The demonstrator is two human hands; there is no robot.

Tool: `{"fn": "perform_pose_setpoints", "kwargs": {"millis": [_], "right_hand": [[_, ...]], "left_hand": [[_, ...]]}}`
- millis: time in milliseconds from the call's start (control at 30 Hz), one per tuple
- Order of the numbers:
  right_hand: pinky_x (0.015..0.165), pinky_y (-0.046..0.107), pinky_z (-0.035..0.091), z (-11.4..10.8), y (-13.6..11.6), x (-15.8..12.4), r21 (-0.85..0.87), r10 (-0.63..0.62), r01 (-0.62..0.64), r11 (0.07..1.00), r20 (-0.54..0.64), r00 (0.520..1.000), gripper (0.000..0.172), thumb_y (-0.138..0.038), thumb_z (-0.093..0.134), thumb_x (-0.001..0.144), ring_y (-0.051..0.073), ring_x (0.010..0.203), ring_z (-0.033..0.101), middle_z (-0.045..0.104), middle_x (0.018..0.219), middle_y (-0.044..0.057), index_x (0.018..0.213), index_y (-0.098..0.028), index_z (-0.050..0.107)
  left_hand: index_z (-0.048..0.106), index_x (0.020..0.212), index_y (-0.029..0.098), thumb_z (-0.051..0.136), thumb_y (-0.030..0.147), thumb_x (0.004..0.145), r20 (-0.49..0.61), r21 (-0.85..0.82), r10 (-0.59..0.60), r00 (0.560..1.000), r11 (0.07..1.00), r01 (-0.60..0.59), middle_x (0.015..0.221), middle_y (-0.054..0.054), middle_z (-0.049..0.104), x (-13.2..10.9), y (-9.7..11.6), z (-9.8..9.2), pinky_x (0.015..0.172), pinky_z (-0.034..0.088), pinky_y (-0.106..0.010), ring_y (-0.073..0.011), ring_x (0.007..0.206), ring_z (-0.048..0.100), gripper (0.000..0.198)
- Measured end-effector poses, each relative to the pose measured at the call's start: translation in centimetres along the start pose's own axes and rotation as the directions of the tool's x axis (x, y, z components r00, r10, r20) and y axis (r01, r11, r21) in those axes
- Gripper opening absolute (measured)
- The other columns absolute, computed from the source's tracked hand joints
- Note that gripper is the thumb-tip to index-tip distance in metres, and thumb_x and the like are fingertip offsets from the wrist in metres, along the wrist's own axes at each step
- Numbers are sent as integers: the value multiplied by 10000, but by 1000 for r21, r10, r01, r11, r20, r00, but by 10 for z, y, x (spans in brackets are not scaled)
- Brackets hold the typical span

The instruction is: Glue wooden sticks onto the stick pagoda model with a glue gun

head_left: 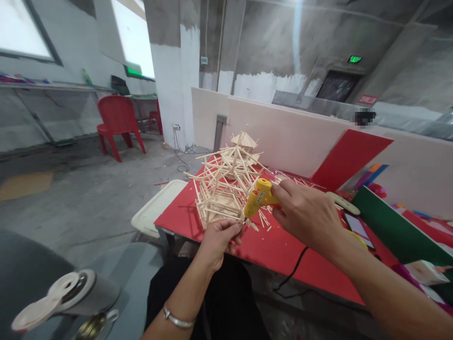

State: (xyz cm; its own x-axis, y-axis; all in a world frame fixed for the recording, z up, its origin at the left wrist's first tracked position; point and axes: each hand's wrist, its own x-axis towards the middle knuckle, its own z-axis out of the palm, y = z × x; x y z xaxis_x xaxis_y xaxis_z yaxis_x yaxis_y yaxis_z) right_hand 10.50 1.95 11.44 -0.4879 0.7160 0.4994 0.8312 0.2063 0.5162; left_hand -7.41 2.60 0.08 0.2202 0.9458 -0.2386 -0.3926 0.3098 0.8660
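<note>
My right hand (304,212) is wrapped round a yellow hot glue gun (260,198), its nozzle tilted down to the left. The nozzle tip is right at the fingertips of my left hand (221,238). Those fingers are pinched together on what looks like a short, thin wooden stick, mostly hidden by them. Just beyond both hands stands a pavilion-like model of pale wooden sticks (226,184), with a small peaked roof (244,140) at its far end. Loose short sticks (264,218) lie on the red tabletop (283,252) beside the model.
A phone (358,230) and a green board (403,231) are on the right side. A black cord (297,264) hangs over the table's front edge. White panels (283,132) stand behind. At lower left, a lidded cup (92,290) rests on a grey surface.
</note>
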Motion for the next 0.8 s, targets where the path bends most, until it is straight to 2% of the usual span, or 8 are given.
{"fn": "perform_pose_setpoints", "kwargs": {"millis": [333,800], "right_hand": [[534,291,184,-6,0,7,-17,-88,87,996,-38,995,199,-184,490,785,139,599,484,600,770,21,956,-173,592],[533,296,179,-8,0,10,-6,-113,113,994,-58,992,134,-170,484,798,133,586,475,575,708,6,878,-171,591]], "left_hand": [[684,692,107,798,357,592,3,-2,1,1000,1000,-1,597,-22,616,2,1,0,326,339,-146,-70,430,514,293],[679,703,106,787,347,593,21,-6,-25,999,1000,25,609,-19,628,3,1,0,337,333,-165,-69,427,510,286]]}}
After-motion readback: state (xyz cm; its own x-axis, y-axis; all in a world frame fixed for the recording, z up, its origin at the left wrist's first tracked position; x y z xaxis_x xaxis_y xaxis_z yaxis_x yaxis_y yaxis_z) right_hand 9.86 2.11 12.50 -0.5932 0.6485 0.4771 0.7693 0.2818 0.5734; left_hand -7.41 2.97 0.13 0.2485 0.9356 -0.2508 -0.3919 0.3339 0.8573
